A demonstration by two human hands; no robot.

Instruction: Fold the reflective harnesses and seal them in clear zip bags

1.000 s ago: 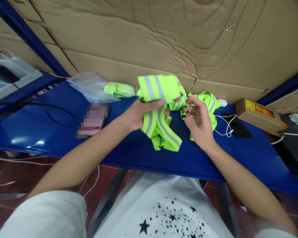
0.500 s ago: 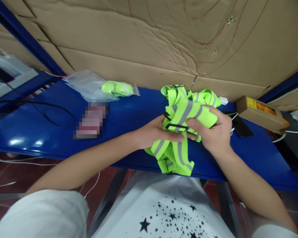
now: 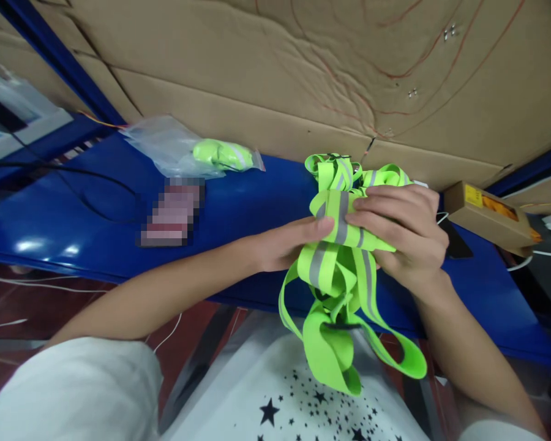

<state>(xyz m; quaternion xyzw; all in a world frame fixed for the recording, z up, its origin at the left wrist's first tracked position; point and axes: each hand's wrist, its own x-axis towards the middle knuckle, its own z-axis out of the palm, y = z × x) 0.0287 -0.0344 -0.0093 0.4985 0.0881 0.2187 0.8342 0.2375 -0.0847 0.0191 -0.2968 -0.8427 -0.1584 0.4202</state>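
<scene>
A neon-green reflective strap [image 3: 342, 217] with grey stripes is folded flat between my two hands. My left hand [image 3: 287, 244] grips its left end, thumb on top and the other fingers hidden beneath. My right hand [image 3: 406, 229] closes over the right end with its fingers across the upper face. Loose loops of the strap [image 3: 328, 349] hang below, past the table's front edge and in front of the shirt. Behind my hands, more green reflective straps [image 3: 333, 171] lie bundled on the table.
A bagged green roll [image 3: 223, 155] lies by clear plastic bags [image 3: 160, 147] at the back left. A blurred-out phone-like object [image 3: 172, 214] is nearer. To the right are a dark phone [image 3: 459, 242] and a cardboard box [image 3: 487, 214]. A cardboard panel [image 3: 239, 92] stands behind the blue table [image 3: 239, 205].
The folded section has turned over, and its black buckle no longer shows on top. My right fingers have moved onto the upper face. The loose loops now hang lower, past the table edge.
</scene>
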